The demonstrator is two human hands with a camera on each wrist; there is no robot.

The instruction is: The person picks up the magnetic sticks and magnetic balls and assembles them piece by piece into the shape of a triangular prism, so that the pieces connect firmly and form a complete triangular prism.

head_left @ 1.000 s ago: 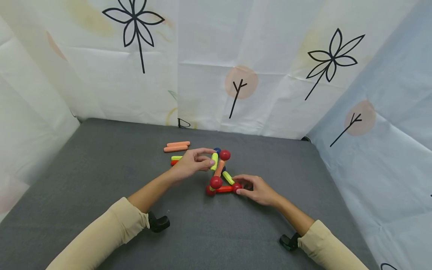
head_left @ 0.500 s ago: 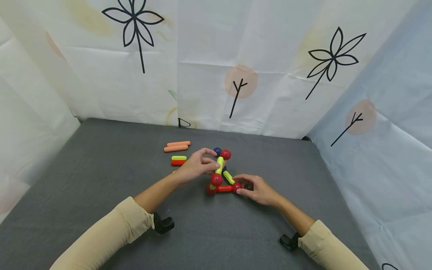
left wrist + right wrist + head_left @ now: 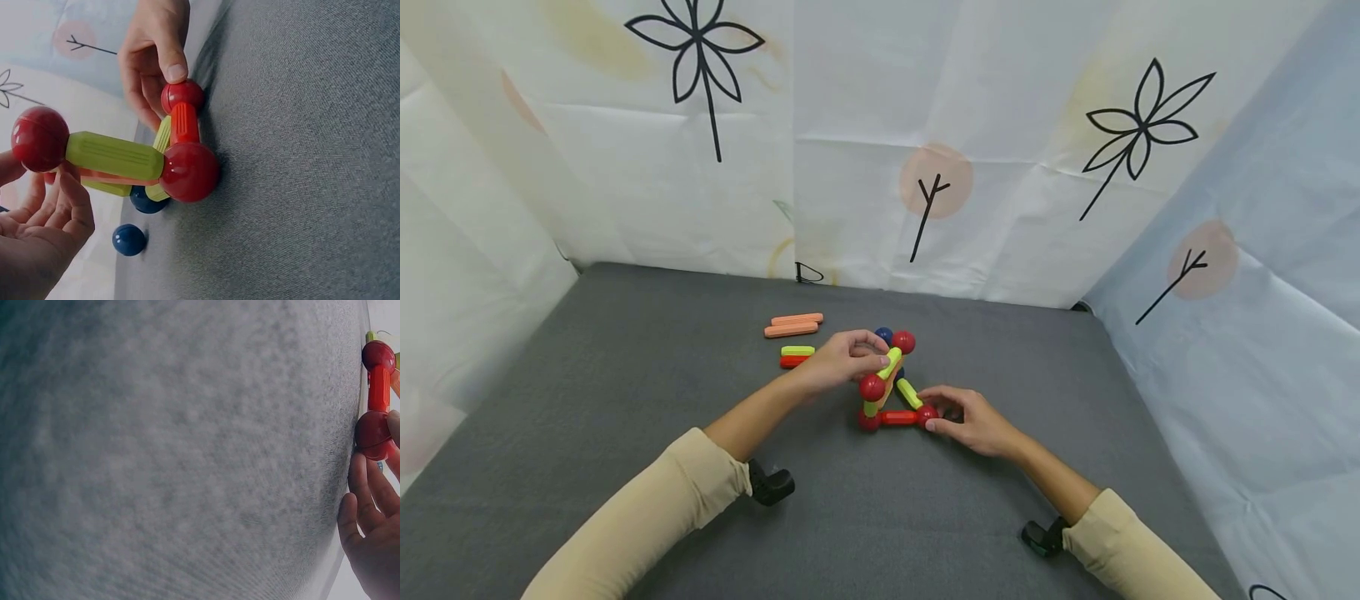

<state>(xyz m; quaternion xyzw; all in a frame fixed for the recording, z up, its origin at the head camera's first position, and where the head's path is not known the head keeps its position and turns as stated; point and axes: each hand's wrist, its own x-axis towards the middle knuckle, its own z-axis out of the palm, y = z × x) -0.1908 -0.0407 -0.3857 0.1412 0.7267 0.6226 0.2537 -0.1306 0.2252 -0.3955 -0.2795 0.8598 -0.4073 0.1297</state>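
Note:
In the head view my left hand (image 3: 850, 360) pinches a yellow-green rod (image 3: 892, 362) between thumb and fingers. That rod slants up and away from the upper red ball (image 3: 872, 387), which sits on an upright yellow-green rod (image 3: 115, 155). Below it, a lower red ball (image 3: 190, 172) rests on the table. A red rod (image 3: 898, 417) joins this ball to a right-hand red ball (image 3: 927, 415), held by the fingertips of my right hand (image 3: 973, 423). Another yellow-green rod (image 3: 909, 394) runs back from there. An orange rod shows partly behind the pinched rod.
Two orange rods (image 3: 791, 331) lie at the back left of the grey table (image 3: 625, 375), with a yellow-green rod (image 3: 797, 351) and a red rod (image 3: 794, 362) nearer. Behind the structure are a far red ball (image 3: 903, 342) and a blue ball (image 3: 883, 335). Patterned cloth (image 3: 865, 100) hangs behind.
My left hand has moved right, bringing the pinched rod against the upper red ball. That ball has shifted slightly left and up, its upright rod straightening. My right hand stays put.

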